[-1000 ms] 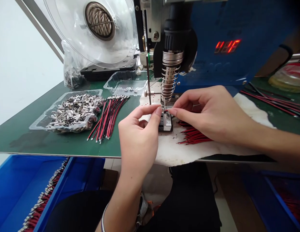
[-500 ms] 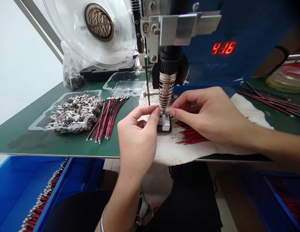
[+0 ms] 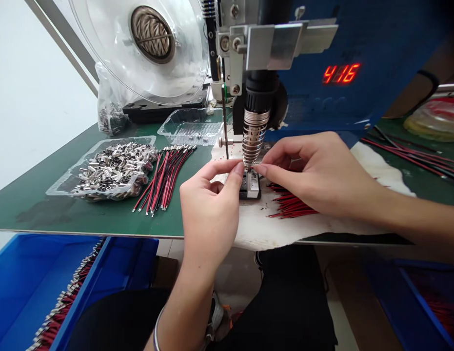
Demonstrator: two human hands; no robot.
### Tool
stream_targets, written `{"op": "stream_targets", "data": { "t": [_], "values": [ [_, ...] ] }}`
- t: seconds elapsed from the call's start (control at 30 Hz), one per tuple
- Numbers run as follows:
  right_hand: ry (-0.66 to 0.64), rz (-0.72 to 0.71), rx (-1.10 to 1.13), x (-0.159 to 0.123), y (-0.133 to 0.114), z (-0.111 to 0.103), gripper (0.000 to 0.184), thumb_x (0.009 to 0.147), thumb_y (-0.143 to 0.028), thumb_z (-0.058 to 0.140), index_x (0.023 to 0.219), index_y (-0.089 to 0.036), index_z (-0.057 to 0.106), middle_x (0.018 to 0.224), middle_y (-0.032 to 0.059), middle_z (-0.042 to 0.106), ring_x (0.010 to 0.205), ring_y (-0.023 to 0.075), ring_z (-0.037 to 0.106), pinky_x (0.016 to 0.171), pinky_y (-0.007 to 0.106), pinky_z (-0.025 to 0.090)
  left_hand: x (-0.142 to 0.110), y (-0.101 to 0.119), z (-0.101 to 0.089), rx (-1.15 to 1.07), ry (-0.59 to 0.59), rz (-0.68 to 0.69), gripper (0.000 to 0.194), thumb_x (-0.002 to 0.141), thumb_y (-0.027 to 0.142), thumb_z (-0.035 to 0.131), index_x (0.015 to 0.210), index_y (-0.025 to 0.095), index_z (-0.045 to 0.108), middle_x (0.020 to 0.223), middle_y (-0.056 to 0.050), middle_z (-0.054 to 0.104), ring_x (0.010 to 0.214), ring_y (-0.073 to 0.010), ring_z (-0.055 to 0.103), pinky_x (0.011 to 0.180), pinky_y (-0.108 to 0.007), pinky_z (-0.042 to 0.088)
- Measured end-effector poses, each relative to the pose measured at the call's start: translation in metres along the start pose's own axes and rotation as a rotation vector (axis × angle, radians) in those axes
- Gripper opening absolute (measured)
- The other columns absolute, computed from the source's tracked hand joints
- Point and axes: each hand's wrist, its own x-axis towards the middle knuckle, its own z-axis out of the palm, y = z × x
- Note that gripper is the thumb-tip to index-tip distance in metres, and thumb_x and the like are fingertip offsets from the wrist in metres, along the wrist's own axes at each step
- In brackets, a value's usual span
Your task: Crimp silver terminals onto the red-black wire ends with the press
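Brimming tray (image 3: 54, 191): sitting toward the table's (image 3: 84, 219) front-left corner, heaped with metal parts (image 3: 113, 168); a bump against its rim could be scattering them over the front edge.
Wire bundle (image 3: 164, 178): lying just right of the tray, lower ends pointing toward the table's front edge; a careless left elbow could be fanning it apart.
Left hand (image 3: 214, 204): fingers are pressing together, thumb against forefinger, at the fixture's left side; anything between them is hiding, so a slackening hold could be going unnoticed.
Fixture (image 3: 253, 187): standing near the table's front edge, between both hands; any workpiece is sitting at its upper end, too small and covered to tell; poor seating could be letting it slide askew.
Spring-wrapped tip (image 3: 254, 129): pointing down between the fingertips; it is probably running hot, so a slip could be burning skin.
Wire pile (image 3: 290, 202): lying on the white cloth (image 3: 270, 239) near the front edge, partly under the right hand; a tugged cloth could be dragging it off.
Right hand (image 3: 318, 170): thumb and forefinger are pressing together at the fixture's right side, contents unclear; a tremor could be spoiling alignment.
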Motion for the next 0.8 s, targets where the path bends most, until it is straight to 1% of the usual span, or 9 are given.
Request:
{"op": "stream_targets", "data": {
  "t": [0.2, 0.33, 0.4, 0.5, 0.63, 0.8],
  "values": [
    [-0.006, -0.014, -0.005, -0.0003, 0.0007, -0.0002, 0.044, 0.086, -0.065, 0.089, 0.079, -0.022, 0.081, 0.069, 0.0018, 0.075, 0.057, 0.0146, 0.059, 0.053, 0.034, 0.042, 0.0005, -0.0009, 0.0002, -0.018, -0.016, 0.014, 0.021, 0.09, 0.04, 0.093, 0.101, 0.023, 0.09, 0.076, -0.003, 0.071, 0.058, -0.0133, 0.051, 0.049, -0.027, 0.031],
    [-0.004, -0.015, -0.005, -0.0009, 0.0002, -0.0009, 0.044, 0.087, -0.065, 0.089, 0.079, -0.022, 0.081, 0.068, 0.0018, 0.074, 0.056, 0.0142, 0.057, 0.053, 0.035, 0.043, 0.0006, 0.0004, 0.0011, -0.017, -0.002, 0.005, 0.019, 0.091, 0.04, 0.092, 0.097, 0.023, 0.09, 0.076, -0.003, 0.07, 0.058, -0.0131, 0.05, 0.049, -0.027, 0.029],
    [-0.009, -0.01, -0.007, -0.001, 0.0001, -0.0013, 0.045, 0.087, -0.066, 0.089, 0.079, -0.022, 0.081, 0.069, 0.0022, 0.074, 0.056, 0.0146, 0.058, 0.054, 0.035, 0.043, 0.0005, 0.0012, 0.0011, -0.014, -0.003, 0.004, 0.016, 0.091, 0.04, 0.091, 0.094, 0.024, 0.09, 0.078, -0.003, 0.071, 0.06, -0.0125, 0.05, 0.049, -0.027, 0.028],
    [-0.016, -0.013, -0.01, -0.0007, 0.0001, -0.0015, 0.044, 0.087, -0.064, 0.089, 0.079, -0.022, 0.081, 0.07, 0.0028, 0.074, 0.057, 0.0151, 0.058, 0.055, 0.035, 0.043, 0.0003, 0.0019, 0.0009, -0.014, -0.006, -0.005, 0.015, 0.092, 0.04, 0.091, 0.095, 0.025, 0.09, 0.079, -0.003, 0.071, 0.061, -0.0119, 0.049, 0.049, -0.026, 0.027],
    [-0.008, -0.018, -0.01, -0.0004, -0.0004, -0.0011, 0.041, 0.088, -0.062, 0.089, 0.079, -0.022, 0.081, 0.07, 0.0029, 0.074, 0.057, 0.0148, 0.058, 0.053, 0.034, 0.043, 0.0001, 0.004, 0.0023, -0.01, 0.017, -0.015, 0.017, 0.089, 0.039, 0.094, 0.094, 0.023, 0.09, 0.076, -0.003, 0.069, 0.061, -0.0124, 0.051, 0.048, -0.026, 0.03],
    [-0.003, -0.015, -0.003, -0.0013, 0.0001, -0.0004, 0.041, 0.087, -0.062, 0.089, 0.077, -0.023, 0.081, 0.067, 0.0017, 0.074, 0.055, 0.0144, 0.057, 0.049, 0.033, 0.04, -0.0005, 0.0075, 0.0052, -0.027, 0.034, -0.034, 0.016, 0.086, 0.037, 0.095, 0.091, 0.022, 0.089, 0.077, -0.004, 0.072, 0.059, -0.0129, 0.051, 0.047, -0.027, 0.026]
  ]
}}
